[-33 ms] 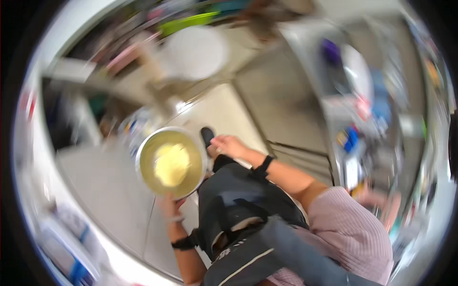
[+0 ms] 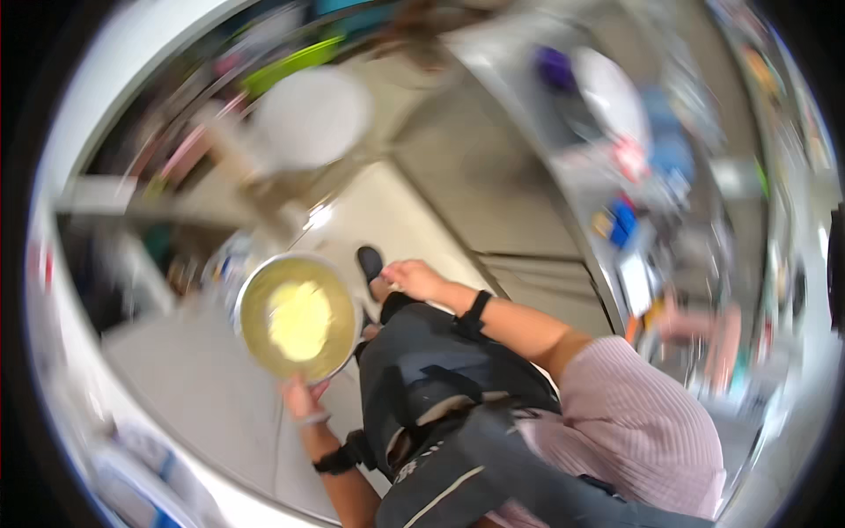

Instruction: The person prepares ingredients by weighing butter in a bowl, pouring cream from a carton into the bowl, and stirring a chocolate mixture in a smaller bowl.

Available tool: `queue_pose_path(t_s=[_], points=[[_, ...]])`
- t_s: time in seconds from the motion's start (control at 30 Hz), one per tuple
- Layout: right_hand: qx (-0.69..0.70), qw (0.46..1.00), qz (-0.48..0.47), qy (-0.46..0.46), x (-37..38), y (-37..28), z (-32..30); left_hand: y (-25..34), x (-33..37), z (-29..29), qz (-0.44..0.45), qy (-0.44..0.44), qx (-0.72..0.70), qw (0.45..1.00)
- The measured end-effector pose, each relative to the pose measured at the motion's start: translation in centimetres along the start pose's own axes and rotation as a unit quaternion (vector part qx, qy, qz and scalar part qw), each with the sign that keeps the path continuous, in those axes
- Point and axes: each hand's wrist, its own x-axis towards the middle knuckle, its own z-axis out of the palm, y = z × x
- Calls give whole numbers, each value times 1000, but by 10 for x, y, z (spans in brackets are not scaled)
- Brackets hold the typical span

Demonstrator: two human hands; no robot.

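Observation:
My left hand (image 2: 304, 400) grips the near rim of a round metal bowl (image 2: 253, 308), its thumb near the edge and the other fingers partly hidden. A soft, pale yellow mass (image 2: 302, 321) lies inside, looking like batter or cream. The bowl is held out to the left of my dark apron (image 2: 422, 352). My right hand (image 2: 418, 279) is closed in front of my body, apart from the bowl, with its fingers curled together. A small pale spot shows by those fingers, and I cannot make out what it is.
On the right runs a steel counter (image 2: 502, 53) with a white oval item (image 2: 609, 97), a purple object (image 2: 554, 68) and a blue item (image 2: 623, 222). A round white top (image 2: 317, 114) stands ahead, near a green tray (image 2: 290, 66). A pale surface (image 2: 194, 370) lies left.
The whole view has swung, so the surroundings sit farther left. In the picture the bowl and my left hand are slightly lower and more to the left. Both hands keep their hold.

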Motion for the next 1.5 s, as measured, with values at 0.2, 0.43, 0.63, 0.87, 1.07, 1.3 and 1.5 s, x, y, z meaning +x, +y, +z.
queue_pose_path(t_s=[0.2,0.43,0.63,0.87,1.07,1.3,1.5], points=[[88,901,262,334,-220,99,-129,81,-45,81,171,-77,169,968],[-6,603,513,611,-469,225,-222,116,-190,206,342,-288,197,872],[-34,609,623,490,-544,314,-212,100,-318,336,395,-362,239,810],[120,674,415,599,-593,272,-160,22,-463,516,480,-488,248,685],[359,531,241,728,-658,206,-183,-59,-553,619,538,-591,211,562],[-16,642,125,756,-704,125,-415,-157,-600,701,657,-616,71,429],[-262,617,179,720,-677,154,-523,-206,-605,735,736,-585,80,331]])
